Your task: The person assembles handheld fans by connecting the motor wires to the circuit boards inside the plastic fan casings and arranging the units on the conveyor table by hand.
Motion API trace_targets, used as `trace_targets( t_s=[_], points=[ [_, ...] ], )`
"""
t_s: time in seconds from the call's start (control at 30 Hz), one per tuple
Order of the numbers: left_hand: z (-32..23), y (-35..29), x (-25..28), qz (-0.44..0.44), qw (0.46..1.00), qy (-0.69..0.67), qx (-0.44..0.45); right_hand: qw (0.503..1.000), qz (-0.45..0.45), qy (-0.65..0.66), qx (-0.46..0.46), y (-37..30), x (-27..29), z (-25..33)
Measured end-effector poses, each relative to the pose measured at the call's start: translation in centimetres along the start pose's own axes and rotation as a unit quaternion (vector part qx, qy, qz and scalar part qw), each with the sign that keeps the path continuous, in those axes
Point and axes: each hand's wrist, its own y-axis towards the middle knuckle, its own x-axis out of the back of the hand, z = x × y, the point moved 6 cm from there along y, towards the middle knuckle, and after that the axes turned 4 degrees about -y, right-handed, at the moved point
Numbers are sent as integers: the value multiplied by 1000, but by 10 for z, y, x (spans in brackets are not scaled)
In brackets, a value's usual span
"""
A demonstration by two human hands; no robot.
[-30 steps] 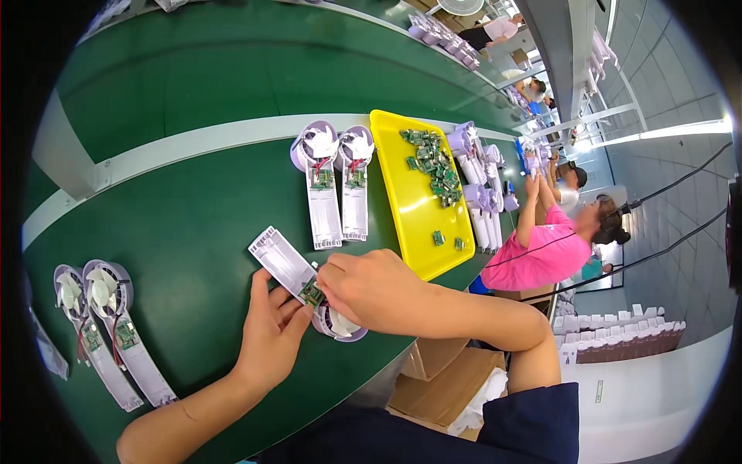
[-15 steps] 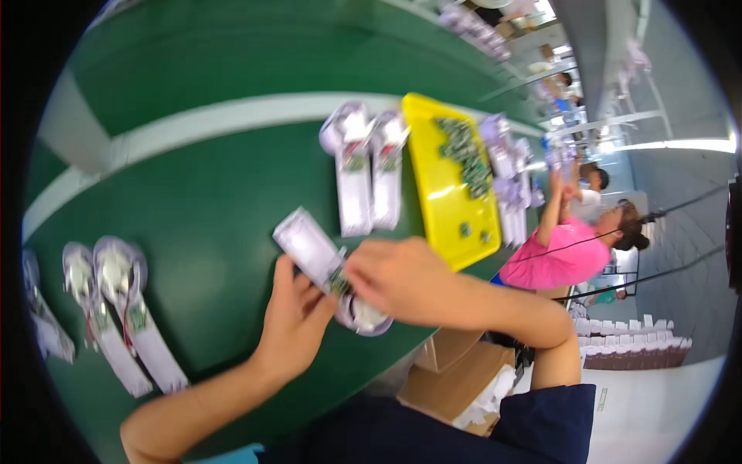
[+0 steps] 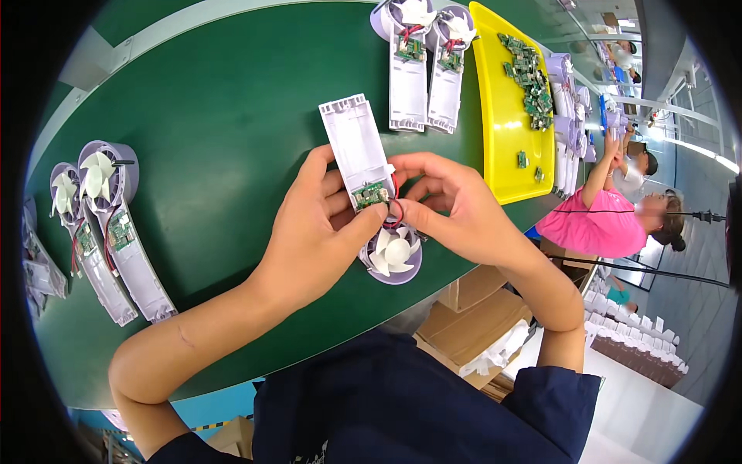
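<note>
At the green table (image 3: 232, 155), the left hand (image 3: 309, 224) gripped an open fan (image 3: 355, 143), apparently steadying it, thumb at its circuit board (image 3: 371, 195). The right hand's (image 3: 464, 205) curled fingers partly hid red wires (image 3: 396, 184); whether they pinched them, I couldn't tell. Two fans (image 3: 407, 93) lay beyond, beside a yellow tray (image 3: 502, 116).

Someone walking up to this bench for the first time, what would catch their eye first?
Probably the yellow tray right of centre, green circuit boards mostly heaped at its far end. Next, mid-picture, the fan in the left hand, with the right hand at its red wires. Then the person in pink, right of the tray.
</note>
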Motion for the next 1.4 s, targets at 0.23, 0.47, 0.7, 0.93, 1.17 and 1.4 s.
trace_targets(
  t_s=[0.23, 0.47, 0.7, 0.93, 1.17, 1.4],
  points=[
    [0, 2, 1, -14, 1000, 11, 22, 996, 31, 72, -36, 3, -4, -14],
    [-3, 2, -1, -23, 997, 57, 44, 994, 7, 107, -29, -1, -9, -14],
    [-6, 4, -4, -58, 994, 51, 77, 994, 2, 101, -47, 0, -10, -15],
    [-8, 3, -5, -66, 993, 68, 76, 993, -12, 108, -34, 0, -11, -12],
    [-7, 2, -7, -71, 993, 68, 70, 993, -20, 110, -36, -2, -11, -11],
    [-7, 3, -4, -27, 995, 57, 75, 988, -15, 154, -26, -3, -6, -19]
  ],
)
